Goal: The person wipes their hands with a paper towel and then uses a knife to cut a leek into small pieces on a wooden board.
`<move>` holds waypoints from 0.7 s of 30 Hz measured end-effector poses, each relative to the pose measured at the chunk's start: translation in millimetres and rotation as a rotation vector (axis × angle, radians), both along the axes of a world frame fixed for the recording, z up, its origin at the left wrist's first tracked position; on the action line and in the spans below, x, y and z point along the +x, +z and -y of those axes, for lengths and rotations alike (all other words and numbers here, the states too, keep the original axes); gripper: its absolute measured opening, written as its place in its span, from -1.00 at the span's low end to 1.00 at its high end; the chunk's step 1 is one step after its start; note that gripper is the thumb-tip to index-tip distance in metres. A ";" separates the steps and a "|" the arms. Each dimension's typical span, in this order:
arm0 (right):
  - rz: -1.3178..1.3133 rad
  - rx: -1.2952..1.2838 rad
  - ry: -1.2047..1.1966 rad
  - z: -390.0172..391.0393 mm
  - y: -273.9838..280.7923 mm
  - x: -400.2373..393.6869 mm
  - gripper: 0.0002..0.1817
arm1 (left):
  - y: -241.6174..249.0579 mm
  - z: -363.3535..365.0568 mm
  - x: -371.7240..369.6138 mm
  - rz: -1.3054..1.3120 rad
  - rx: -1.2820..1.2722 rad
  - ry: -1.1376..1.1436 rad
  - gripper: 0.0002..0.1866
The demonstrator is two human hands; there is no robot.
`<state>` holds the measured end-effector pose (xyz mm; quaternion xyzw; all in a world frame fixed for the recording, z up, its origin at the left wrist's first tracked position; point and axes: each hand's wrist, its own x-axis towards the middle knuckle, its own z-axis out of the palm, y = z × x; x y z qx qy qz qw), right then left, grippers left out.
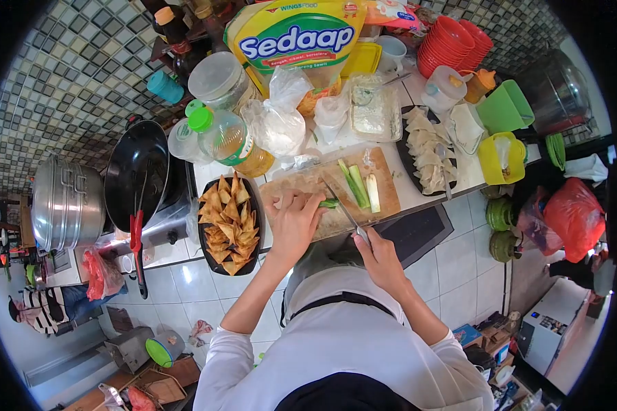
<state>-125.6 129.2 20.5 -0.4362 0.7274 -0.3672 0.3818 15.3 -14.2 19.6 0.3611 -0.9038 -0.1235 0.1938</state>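
The person stands at the counter (418,195) with both hands over a wooden cutting board (384,179). The left hand (293,220) lies flat on the near left part of the board, fingers spread and pressing down on a green piece of vegetable (330,203) that shows just past the fingertips; its grip is loose, more a hold-down than a clasp. The right hand (379,258) is closed around the handle of a knife (343,207), whose blade slants up and left across the board so that its edge meets the green piece beside the left fingers. Farther back on the board lie several cut vegetable strips (358,183), pale green and white, side by side and apart from the blade. Just left of the board sits a dark oval tray of fried triangular wontons (229,222) (golden and heaped). On the right, another dark tray holds uncooked folded dumplings (425,147). A black wok (136,172) rests on the stove at the far left, and a large yellow Sedaap bag (296,35) stands at the back.
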 end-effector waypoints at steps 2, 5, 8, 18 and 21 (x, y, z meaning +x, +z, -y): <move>-0.013 -0.061 -0.006 0.3 -6.8 1.4 -0.70 | -7.1 1.9 0.0 -0.046 -0.022 -0.012 -0.80; -0.030 -0.099 -0.004 1.4 -8.0 1.4 -0.70 | -10.0 5.0 0.3 -0.088 -0.058 -0.042 -0.81; -0.039 -0.085 0.008 3.6 -8.6 1.7 -0.70 | -16.0 12.5 -0.2 -0.139 -0.066 -0.129 -0.81; -0.126 0.033 0.026 8.8 -3.9 10.5 -0.72 | -14.1 16.0 0.8 0.016 -0.216 -0.320 -0.60; -0.032 0.010 0.030 11.1 1.0 2.5 -0.72 | -14.5 10.1 1.2 0.084 -0.267 -0.328 -0.59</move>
